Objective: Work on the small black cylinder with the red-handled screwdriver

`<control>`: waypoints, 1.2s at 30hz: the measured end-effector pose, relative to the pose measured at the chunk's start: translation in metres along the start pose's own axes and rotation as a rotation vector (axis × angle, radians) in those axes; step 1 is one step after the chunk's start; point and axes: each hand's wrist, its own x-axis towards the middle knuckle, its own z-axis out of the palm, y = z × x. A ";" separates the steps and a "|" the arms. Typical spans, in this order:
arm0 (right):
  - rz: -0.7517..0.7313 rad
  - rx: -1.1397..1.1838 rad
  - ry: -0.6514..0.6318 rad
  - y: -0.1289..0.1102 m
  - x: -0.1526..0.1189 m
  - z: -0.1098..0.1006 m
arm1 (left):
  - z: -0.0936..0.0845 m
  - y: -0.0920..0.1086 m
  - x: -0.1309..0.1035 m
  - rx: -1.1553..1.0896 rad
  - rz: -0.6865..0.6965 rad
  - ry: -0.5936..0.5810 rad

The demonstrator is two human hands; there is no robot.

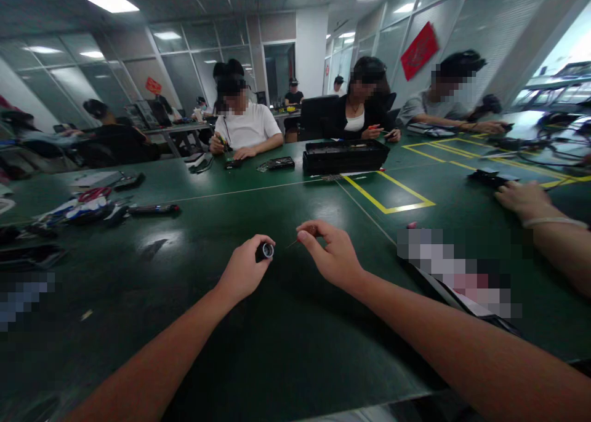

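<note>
Above the green table, my left hand is closed around a short black cylinder. The cylinder's round end, with a pale metallic ring and a dark inside, faces me. Just to the right, my right hand grips a small screwdriver by its reddish-brown handle. Its thin shaft points left toward the cylinder, with a gap between the tip and the ring. My fingers hide most of the cylinder's body and part of the handle.
A long black tray stands across the table. Left lie a dark pen-like tool and a pile of cables. To the right, a co-worker's hand rests near a dark part. Several people sit around the tables.
</note>
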 end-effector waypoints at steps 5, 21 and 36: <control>-0.023 0.066 0.014 0.000 -0.004 0.001 | 0.001 -0.014 0.000 -0.019 0.133 0.066; 0.026 -0.076 -0.010 -0.006 0.000 -0.001 | -0.002 -0.011 -0.004 -0.056 0.109 0.121; 0.014 -0.285 0.013 0.000 0.001 -0.001 | 0.001 -0.016 -0.002 -0.019 0.203 0.127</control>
